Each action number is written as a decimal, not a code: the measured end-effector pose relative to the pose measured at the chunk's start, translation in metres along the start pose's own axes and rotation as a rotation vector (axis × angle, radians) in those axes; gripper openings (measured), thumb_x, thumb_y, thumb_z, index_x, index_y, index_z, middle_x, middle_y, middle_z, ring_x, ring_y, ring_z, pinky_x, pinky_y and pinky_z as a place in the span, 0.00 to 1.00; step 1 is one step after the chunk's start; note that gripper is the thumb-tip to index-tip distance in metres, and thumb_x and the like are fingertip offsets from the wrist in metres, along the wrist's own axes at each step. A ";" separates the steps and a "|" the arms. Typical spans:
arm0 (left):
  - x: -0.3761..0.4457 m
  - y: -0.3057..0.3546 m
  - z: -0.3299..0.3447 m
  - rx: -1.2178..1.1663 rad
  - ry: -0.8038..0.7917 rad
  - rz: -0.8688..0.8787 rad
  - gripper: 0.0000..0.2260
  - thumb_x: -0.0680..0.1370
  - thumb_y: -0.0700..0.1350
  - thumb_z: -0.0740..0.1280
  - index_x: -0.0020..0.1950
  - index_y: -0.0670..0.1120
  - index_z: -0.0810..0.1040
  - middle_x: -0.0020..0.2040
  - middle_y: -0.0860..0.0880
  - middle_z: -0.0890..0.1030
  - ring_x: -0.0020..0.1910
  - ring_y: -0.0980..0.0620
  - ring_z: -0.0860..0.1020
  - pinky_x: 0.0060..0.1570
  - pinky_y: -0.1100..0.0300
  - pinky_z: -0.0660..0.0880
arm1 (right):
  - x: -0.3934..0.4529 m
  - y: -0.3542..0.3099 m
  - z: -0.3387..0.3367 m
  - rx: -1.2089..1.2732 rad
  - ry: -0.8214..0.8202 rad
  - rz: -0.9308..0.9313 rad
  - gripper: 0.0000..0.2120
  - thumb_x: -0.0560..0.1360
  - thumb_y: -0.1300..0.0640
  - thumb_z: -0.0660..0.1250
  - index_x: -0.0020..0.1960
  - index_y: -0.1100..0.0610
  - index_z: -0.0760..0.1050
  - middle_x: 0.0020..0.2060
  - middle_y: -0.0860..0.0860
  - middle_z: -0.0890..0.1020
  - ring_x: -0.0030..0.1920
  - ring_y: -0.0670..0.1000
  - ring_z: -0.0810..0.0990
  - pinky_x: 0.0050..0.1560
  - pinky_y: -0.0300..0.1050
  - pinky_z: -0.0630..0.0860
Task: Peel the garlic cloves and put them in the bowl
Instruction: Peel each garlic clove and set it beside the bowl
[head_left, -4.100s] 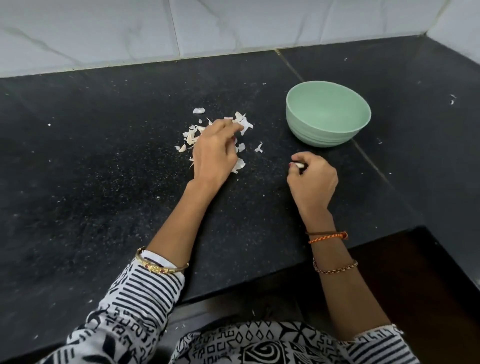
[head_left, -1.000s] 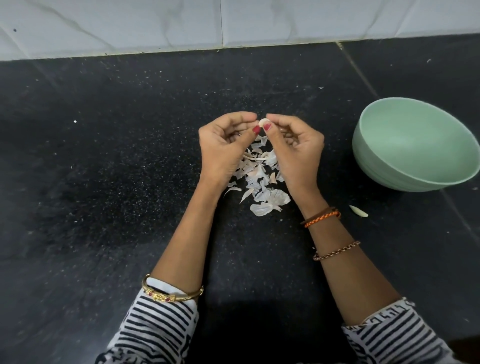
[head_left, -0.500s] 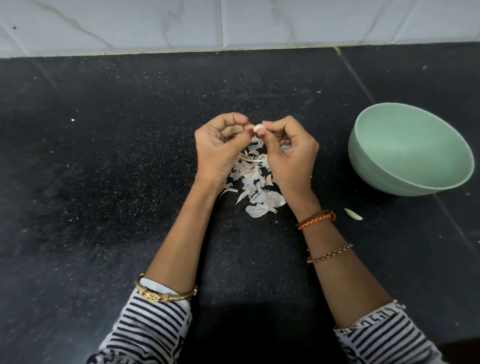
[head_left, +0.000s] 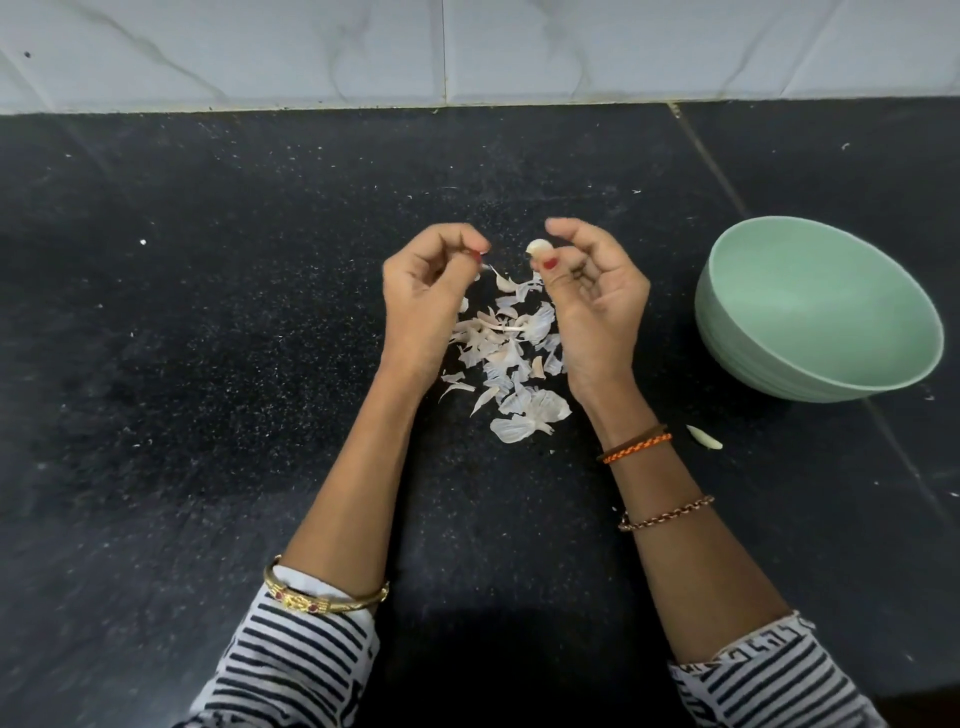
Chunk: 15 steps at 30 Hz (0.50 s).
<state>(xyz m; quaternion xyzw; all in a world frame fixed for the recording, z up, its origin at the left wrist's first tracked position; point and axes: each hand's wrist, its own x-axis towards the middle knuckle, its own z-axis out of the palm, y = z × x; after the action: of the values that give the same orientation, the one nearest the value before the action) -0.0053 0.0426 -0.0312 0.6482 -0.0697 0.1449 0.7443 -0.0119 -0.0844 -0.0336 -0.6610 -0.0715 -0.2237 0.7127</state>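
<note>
Counter: a black stone counter (head_left: 208, 364) with tiny white specks all over it. A thin line (head_left: 711, 161) runs across it on the right side, going under the bowl.
Wall: white tiles (head_left: 260, 52) with faint grey streaks stand at the back edge of the counter. A thin line (head_left: 444, 52) runs down between two tiles.
Right hand: the right hand (head_left: 597, 306) is up over the counter with its fingers curled. Its thumb and first finger pinch a small pale garlic clove (head_left: 537, 246).
Left hand: the left hand (head_left: 431, 291) is just beside the right one, with a small gap between them. Its fingers are curled in, and the thumb and finger are pressed together on a tiny bit of skin (head_left: 484, 266). It is too small to see well.
Peels: a heap of thin white garlic skins (head_left: 511, 358) lies on the counter under and between the two hands.
Loose clove: one more pale clove (head_left: 704, 437) lies on the counter near the right wrist, in front of the bowl and not touching it.
Bowl: a light green bowl (head_left: 727, 312) sits on the counter to the right of the hands. The part of its inside that shows looks bare.
Arms: both sleeves are black and white stripes. The left wrist has a gold bangle (head_left: 322, 603). The right arm has an orange and brown band (head_left: 636, 447) and a thin chain (head_left: 667, 514).
</note>
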 end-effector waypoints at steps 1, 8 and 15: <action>-0.002 0.000 0.003 0.020 -0.040 -0.005 0.07 0.72 0.37 0.64 0.40 0.47 0.78 0.34 0.58 0.79 0.37 0.60 0.74 0.42 0.66 0.71 | -0.001 0.002 0.001 -0.022 -0.007 -0.001 0.10 0.73 0.67 0.66 0.52 0.57 0.77 0.36 0.43 0.80 0.40 0.41 0.79 0.47 0.35 0.76; -0.003 -0.006 0.005 0.089 -0.128 0.019 0.01 0.73 0.44 0.68 0.42 0.47 0.78 0.39 0.50 0.79 0.40 0.49 0.74 0.42 0.62 0.73 | -0.002 0.007 0.002 -0.030 -0.049 0.008 0.15 0.72 0.70 0.66 0.58 0.64 0.74 0.43 0.48 0.82 0.46 0.43 0.82 0.48 0.36 0.77; -0.002 -0.008 0.006 0.099 -0.079 0.054 0.03 0.75 0.43 0.66 0.41 0.47 0.76 0.37 0.53 0.77 0.37 0.54 0.73 0.40 0.66 0.72 | -0.002 0.008 0.001 -0.006 -0.107 0.031 0.16 0.71 0.71 0.68 0.58 0.66 0.73 0.43 0.48 0.82 0.46 0.45 0.83 0.48 0.37 0.78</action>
<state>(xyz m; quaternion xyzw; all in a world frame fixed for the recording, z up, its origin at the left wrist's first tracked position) -0.0047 0.0357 -0.0382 0.6874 -0.1091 0.1425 0.7038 -0.0103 -0.0824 -0.0419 -0.6752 -0.0987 -0.1770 0.7093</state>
